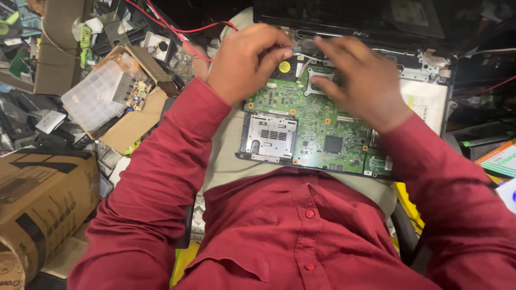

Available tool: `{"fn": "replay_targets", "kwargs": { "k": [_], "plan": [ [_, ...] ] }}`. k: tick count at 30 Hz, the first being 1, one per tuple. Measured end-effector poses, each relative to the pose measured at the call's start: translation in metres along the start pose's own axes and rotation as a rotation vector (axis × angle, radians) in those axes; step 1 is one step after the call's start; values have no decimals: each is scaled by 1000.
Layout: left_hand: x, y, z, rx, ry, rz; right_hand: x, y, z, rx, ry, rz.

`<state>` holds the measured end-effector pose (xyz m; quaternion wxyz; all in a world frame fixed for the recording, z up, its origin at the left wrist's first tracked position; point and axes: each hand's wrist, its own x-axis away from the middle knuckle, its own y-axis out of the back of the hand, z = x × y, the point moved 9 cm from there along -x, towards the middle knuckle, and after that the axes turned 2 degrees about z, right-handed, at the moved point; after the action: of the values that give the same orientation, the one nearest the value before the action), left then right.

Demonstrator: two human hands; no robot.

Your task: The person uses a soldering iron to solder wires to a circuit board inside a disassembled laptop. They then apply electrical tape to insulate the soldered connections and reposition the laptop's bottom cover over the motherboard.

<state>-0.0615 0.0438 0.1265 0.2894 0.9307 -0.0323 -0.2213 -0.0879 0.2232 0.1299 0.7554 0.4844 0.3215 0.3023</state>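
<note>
An opened laptop (430, 102) lies on my lap with its green motherboard (301, 115) exposed. My left hand (244, 62) is closed on a thin metal tool (287, 49) at the board's far edge, near a round yellow-labelled coin cell (284, 67). My right hand (363, 80) rests on the board with fingers spread, pressing near the square processor socket frame (317, 80). A silver card-slot cage (270, 137) sits at the board's near left. Both sleeves are dark red.
Red wires (185, 32) run behind my left hand. A clear plastic parts organiser (94, 94) and a small circuit board (134, 91) sit in an open carton at left. A large cardboard box (37, 198) stands at lower left. Books (500, 158) lie at right.
</note>
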Motion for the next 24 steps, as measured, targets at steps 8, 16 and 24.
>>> {"fn": "replay_targets", "kwargs": {
  "k": [8, 16, 24],
  "plan": [
    [-5, 1, -16, 26, -134, 162, 0, -3, -44, -52, -66, -135],
    [-4, -2, -25, -183, -271, 108, 11, -9, -75, -453, -126, -145],
    [-3, 17, -51, -304, -334, -89, 14, 7, -60, -584, -103, -174]
  ]
}}
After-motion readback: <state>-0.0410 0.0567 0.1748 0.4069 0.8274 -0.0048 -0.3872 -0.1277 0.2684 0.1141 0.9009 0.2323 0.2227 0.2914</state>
